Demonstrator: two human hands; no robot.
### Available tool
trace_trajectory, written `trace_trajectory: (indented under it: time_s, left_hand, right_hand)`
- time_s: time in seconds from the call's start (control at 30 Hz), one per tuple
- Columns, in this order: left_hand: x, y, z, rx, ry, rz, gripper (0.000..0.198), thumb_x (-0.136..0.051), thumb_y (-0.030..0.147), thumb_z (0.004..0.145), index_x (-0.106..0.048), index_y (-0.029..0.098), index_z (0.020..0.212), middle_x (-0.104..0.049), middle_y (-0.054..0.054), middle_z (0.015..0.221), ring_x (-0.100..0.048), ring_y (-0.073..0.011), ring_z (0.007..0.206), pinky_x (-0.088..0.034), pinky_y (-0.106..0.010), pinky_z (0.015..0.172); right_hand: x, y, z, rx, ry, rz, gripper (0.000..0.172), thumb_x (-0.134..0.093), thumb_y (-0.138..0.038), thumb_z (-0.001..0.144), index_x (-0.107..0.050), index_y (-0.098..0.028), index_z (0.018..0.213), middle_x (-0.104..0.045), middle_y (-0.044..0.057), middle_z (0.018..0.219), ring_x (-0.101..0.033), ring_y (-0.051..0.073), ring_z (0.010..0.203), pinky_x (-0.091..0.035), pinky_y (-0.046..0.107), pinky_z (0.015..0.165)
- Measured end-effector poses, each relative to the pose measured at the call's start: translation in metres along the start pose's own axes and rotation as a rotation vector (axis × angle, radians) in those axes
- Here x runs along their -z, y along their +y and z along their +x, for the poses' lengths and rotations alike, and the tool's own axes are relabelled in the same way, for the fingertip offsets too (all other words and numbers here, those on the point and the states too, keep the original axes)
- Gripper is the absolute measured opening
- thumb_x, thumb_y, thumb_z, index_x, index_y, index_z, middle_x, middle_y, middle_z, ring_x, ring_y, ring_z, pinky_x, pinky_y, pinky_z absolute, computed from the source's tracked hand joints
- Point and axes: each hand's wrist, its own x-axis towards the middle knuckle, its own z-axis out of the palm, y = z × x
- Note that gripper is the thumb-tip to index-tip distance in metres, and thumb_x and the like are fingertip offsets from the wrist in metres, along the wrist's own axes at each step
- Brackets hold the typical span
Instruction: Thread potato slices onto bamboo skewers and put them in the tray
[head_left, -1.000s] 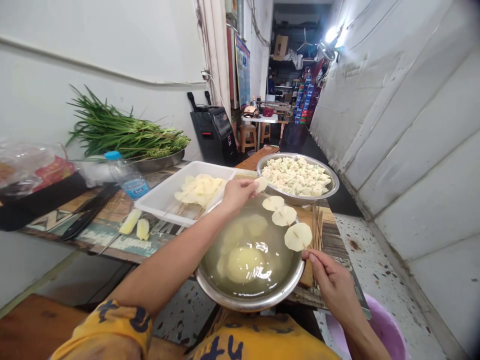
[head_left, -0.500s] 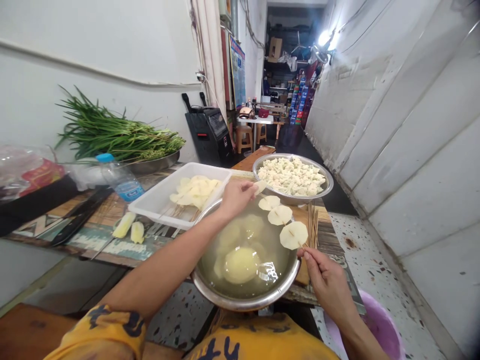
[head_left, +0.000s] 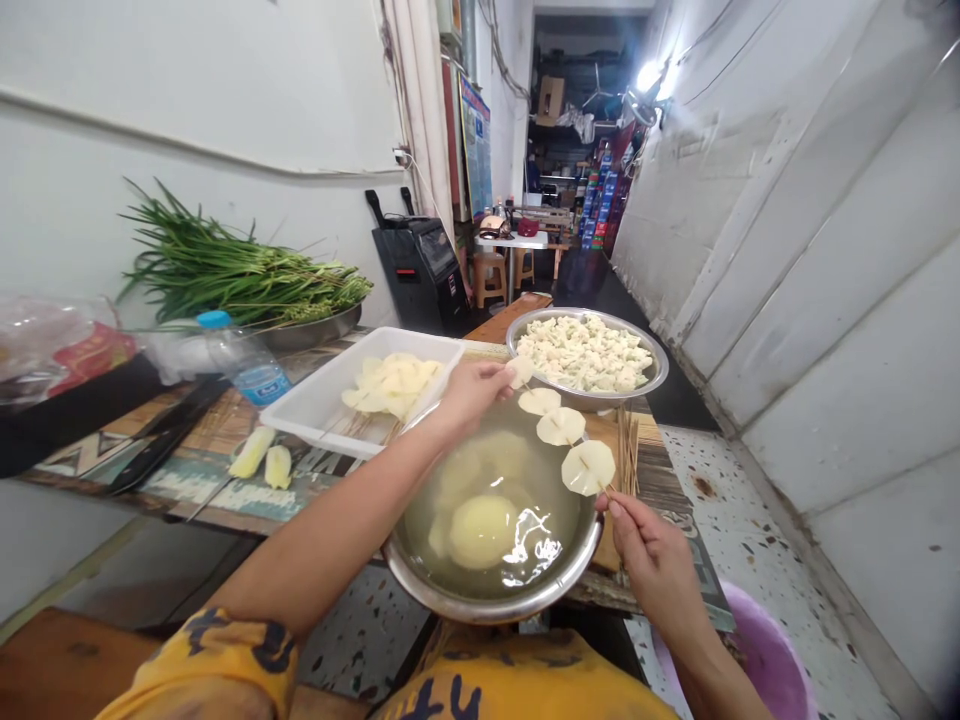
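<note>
My right hand (head_left: 651, 553) pinches the near end of a thin wooden skewer (head_left: 609, 488) threaded with several pale potato slices (head_left: 561, 426). My left hand (head_left: 472, 388) is closed on the farthest slice (head_left: 520, 371) at the skewer's tip. The skewer hangs over a steel bowl (head_left: 495, 600) of cloudy water in which more potato slices (head_left: 480, 528) soak. Just left of my left hand stands a white plastic tray (head_left: 315, 405) holding finished potato skewers (head_left: 391, 382).
A steel bowl of white cauliflower pieces (head_left: 586, 352) sits behind. Loose skewers (head_left: 627, 440) lie right of the water bowl. Water bottle (head_left: 241, 360), green chives (head_left: 232, 272), a knife (head_left: 161, 440) and two potato scraps (head_left: 264, 458) lie to the left. A pink tub (head_left: 772, 665) stands at lower right.
Both hands and the skewer stay almost where they were; the slices shifted slightly up and left in view as my head moved.
</note>
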Motion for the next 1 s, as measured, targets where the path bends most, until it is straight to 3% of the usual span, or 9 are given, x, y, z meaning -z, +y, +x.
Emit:
trace_trajectory:
  time_s: [0.13, 0.27, 0.4, 0.6, 0.73, 0.87, 0.93, 1.0]
  left_hand:
    - [0.001, 0.006, 0.000, 0.214, -0.080, -0.307, 0.008, -0.057, 0.012, 0.076, -0.061, 0.009, 0.069, -0.058, -0.002, 0.060, -0.049, -0.0042, 0.050, -0.038, -0.016, 0.049]
    - [0.001, 0.013, -0.002, 0.340, -0.131, -0.417, 0.012, -0.052, 0.008, 0.078, -0.059, 0.009, 0.069, -0.057, -0.003, 0.061, -0.047, -0.0039, 0.049, -0.037, -0.015, 0.046]
    - [-0.001, 0.016, -0.003, 0.302, -0.115, -0.346, 0.012, -0.053, 0.006, 0.075, -0.060, 0.009, 0.065, -0.056, -0.003, 0.057, -0.045, -0.0041, 0.047, -0.033, -0.015, 0.043]
    - [0.000, 0.014, -0.007, 0.194, -0.126, -0.255, 0.010, -0.058, 0.008, 0.071, -0.061, 0.006, 0.062, -0.056, -0.004, 0.056, -0.043, -0.0039, 0.047, -0.031, -0.016, 0.044]
    - [0.001, 0.013, -0.009, 0.150, -0.139, -0.206, 0.009, -0.062, 0.012, 0.069, -0.063, 0.005, 0.062, -0.057, -0.004, 0.058, -0.043, -0.0042, 0.048, -0.031, -0.017, 0.045]
    - [0.002, 0.014, -0.010, 0.129, -0.125, -0.188, 0.010, -0.062, 0.012, 0.070, -0.063, 0.005, 0.063, -0.058, -0.006, 0.058, -0.043, -0.0042, 0.047, -0.031, -0.017, 0.046]
    - [0.002, 0.016, -0.010, 0.156, -0.136, -0.225, 0.010, -0.060, 0.010, 0.071, -0.063, 0.005, 0.064, -0.057, -0.006, 0.057, -0.043, -0.0039, 0.046, -0.031, -0.016, 0.044]
    - [0.001, 0.017, -0.009, 0.186, -0.142, -0.298, 0.010, -0.058, 0.008, 0.073, -0.062, 0.005, 0.064, -0.056, -0.005, 0.056, -0.043, -0.0036, 0.046, -0.030, -0.015, 0.043]
  right_hand:
    - [-0.002, 0.003, 0.000, 0.065, 0.034, 0.000, 0.027, -0.049, -0.036, 0.084, -0.068, -0.018, 0.091, -0.044, -0.002, 0.049, -0.040, 0.013, 0.044, -0.033, 0.024, 0.043]
    - [0.001, 0.010, 0.001, -0.031, -0.046, 0.129, 0.027, -0.050, -0.037, 0.084, -0.067, -0.017, 0.094, -0.037, -0.005, 0.047, -0.034, 0.011, 0.042, -0.027, 0.022, 0.040]
    - [0.004, 0.014, 0.003, -0.098, -0.111, 0.197, 0.028, -0.048, -0.039, 0.086, -0.064, -0.017, 0.092, -0.027, -0.007, 0.048, -0.026, 0.010, 0.042, -0.021, 0.022, 0.041]
    - [0.004, 0.012, 0.006, -0.100, -0.108, 0.179, 0.029, -0.046, -0.041, 0.086, -0.062, -0.017, 0.088, -0.026, -0.008, 0.048, -0.026, 0.010, 0.041, -0.021, 0.021, 0.041]
    - [0.005, 0.010, 0.009, -0.044, -0.052, 0.061, 0.029, -0.047, -0.040, 0.085, -0.064, -0.017, 0.088, -0.042, -0.005, 0.048, -0.039, 0.012, 0.043, -0.031, 0.022, 0.042]
    - [0.005, 0.010, 0.011, 0.052, 0.005, -0.002, 0.027, -0.048, -0.037, 0.084, -0.066, -0.017, 0.086, -0.062, 0.003, 0.069, -0.056, 0.018, 0.065, -0.043, 0.024, 0.058]
    - [0.003, 0.011, 0.012, 0.024, -0.024, 0.032, 0.028, -0.048, -0.038, 0.085, -0.066, -0.017, 0.086, -0.058, 0.001, 0.061, -0.053, 0.015, 0.055, -0.040, 0.023, 0.051]
    - [0.000, 0.012, 0.011, -0.030, -0.072, 0.089, 0.030, -0.046, -0.039, 0.087, -0.064, -0.016, 0.090, -0.043, -0.005, 0.045, -0.039, 0.011, 0.040, -0.031, 0.021, 0.040]
